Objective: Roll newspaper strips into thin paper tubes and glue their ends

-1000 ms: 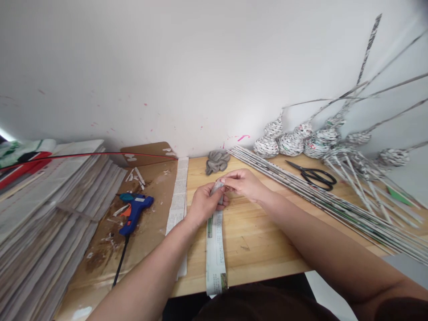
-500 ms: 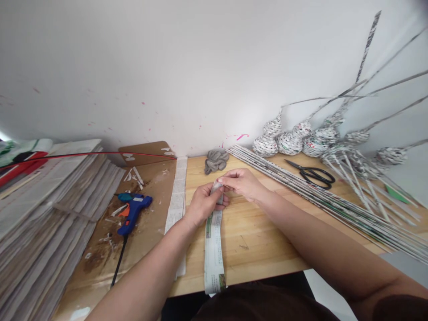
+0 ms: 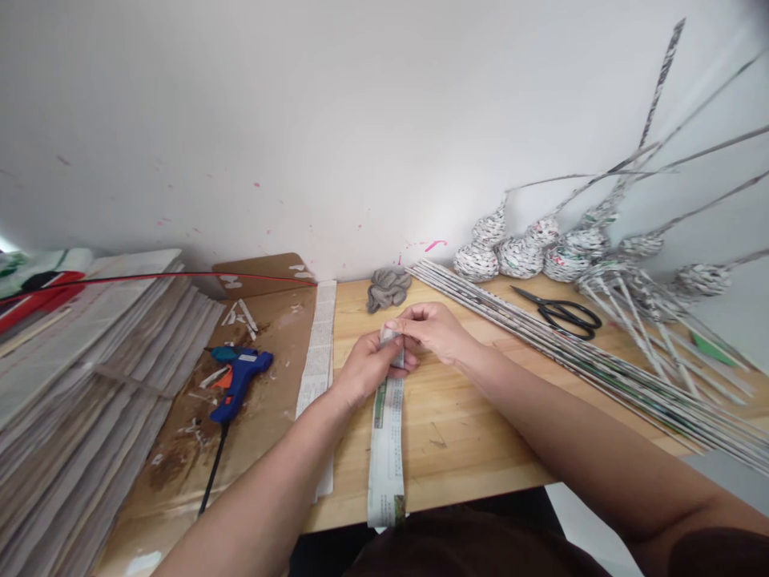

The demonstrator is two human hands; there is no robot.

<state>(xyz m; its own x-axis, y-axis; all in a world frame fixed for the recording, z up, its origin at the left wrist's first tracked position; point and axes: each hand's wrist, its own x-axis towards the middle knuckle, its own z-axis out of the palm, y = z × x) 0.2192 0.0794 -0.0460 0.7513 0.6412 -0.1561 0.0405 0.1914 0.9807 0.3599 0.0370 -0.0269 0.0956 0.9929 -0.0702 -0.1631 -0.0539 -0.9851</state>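
Note:
A long newspaper strip (image 3: 385,461) runs from both hands down over the front edge of the wooden table. My left hand (image 3: 376,362) is closed on the strip near its far end, thumb on top and fingers beneath. My right hand (image 3: 429,330) pinches the strip's far tip between thumb and fingers, touching the left fingers. To the left of my left hand, more newspaper strips (image 3: 317,353) lie lengthwise. A crumpled grey cloth (image 3: 388,288) sits just beyond the hands.
A blue glue gun (image 3: 240,385) lies on stained cardboard (image 3: 270,433). Stacked newspaper (image 3: 120,385) fills the left. Rolled paper sticks (image 3: 541,344), black scissors (image 3: 561,312) and woven paper gourd shapes (image 3: 521,255) are on the right, near the wall.
The hanging part of the strip has shifted slightly to the right below my left hand. Both hands keep their hold, with only small finger movement.

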